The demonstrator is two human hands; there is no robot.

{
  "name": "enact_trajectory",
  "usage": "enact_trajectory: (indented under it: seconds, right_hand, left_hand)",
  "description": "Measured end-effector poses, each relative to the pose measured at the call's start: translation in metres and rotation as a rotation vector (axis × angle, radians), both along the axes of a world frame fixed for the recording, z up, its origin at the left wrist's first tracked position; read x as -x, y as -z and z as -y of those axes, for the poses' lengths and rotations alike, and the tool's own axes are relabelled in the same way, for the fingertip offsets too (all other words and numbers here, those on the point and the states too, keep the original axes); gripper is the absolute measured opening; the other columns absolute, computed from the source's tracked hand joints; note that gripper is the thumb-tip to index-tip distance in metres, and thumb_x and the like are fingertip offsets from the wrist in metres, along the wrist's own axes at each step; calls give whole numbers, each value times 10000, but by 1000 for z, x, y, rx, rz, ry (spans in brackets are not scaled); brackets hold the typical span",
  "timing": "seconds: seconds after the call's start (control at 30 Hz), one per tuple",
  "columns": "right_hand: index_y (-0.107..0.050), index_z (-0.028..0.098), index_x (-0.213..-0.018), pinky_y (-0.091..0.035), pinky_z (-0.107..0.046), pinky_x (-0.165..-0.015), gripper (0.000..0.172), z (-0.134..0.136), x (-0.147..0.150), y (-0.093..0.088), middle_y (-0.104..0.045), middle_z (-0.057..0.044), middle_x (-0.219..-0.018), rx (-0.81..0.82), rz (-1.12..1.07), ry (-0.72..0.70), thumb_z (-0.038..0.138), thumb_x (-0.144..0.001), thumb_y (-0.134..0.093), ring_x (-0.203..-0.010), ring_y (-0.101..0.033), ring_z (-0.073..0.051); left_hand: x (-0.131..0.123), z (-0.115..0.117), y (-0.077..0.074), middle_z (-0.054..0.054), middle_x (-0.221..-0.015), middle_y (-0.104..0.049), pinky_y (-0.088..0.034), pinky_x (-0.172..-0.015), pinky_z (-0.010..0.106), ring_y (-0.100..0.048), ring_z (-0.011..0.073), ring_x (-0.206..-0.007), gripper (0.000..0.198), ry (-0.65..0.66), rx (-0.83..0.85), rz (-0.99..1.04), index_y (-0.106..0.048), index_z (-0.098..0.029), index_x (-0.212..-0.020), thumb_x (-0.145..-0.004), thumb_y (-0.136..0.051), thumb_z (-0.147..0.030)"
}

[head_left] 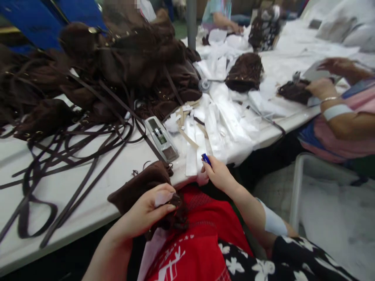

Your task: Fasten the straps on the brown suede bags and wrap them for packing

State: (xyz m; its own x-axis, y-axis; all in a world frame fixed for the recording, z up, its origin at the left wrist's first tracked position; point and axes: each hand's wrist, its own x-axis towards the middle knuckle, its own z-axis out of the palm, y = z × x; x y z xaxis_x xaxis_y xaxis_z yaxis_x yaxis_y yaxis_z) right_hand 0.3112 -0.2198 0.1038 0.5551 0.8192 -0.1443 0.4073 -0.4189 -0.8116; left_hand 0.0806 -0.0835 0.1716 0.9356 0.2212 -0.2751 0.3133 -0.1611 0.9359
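My left hand point(155, 205) is closed on a dark brown bag point(140, 183) that lies partly on the table's front edge and partly over my lap. White tape or cloth wraps one of its fingers. Between the thumb and fingers of my right hand point(215, 169) is a small blue tool point(206, 159), held up just over the edge of the table, apart from the bag. Behind the bag, a grey and white case point(161, 138) rests on the table, with white strips point(191, 152) to its right.
Brown bags point(131, 66) are heaped at the back left, with long straps point(88, 156) trailing forward. A grey pole point(191, 23) stands behind. Another person's hands point(322, 88) hold a brown item at the right. A pale bin point(295, 187) sits below at the right.
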Motion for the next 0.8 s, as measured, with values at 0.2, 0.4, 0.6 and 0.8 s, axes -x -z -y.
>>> enact_trajectory:
  seconds: [0.2,0.4,0.6,0.8]
  right_hand:
    - [-617,180,-1083,-439,-281,-782,243,-48,-54,-17,-731,-85,-915,240,394,40,322,-974,-453,-914,-672,-216]
    - [-673,115,-1075,-446,-322,-803,313,-112,-74,-9,-704,-196,-1092,408,459,-14,284,-950,-441,-1016,-663,-283]
    - [-731,127,-863,-439,-254,-633,264,-143,-69,4,-743,-121,-834,420,388,-171,314,-891,-546,-752,-682,-205]
    - [-720,129,-920,-438,-249,-636,282,-136,-69,-9,-739,-91,-795,378,426,-158,268,-927,-474,-693,-657,-173]
  left_hand:
    - [38,-7,-3,34,-919,-611,-477,-675,217,-596,151,-778,271,-207,138,117,-604,-198,-1057,-892,-613,-413]
    - [59,-6,0,74,-1090,-641,-497,-804,258,-626,212,-942,361,-305,145,136,-642,-214,-1153,-877,-625,-446]
    - [74,1,9,70,-1077,-668,-511,-774,254,-643,214,-922,390,-367,196,171,-646,-228,-1172,-855,-652,-454]
    - [78,1,10,100,-1131,-670,-513,-851,294,-636,244,-1003,435,-378,168,218,-637,-197,-1205,-854,-654,-454]
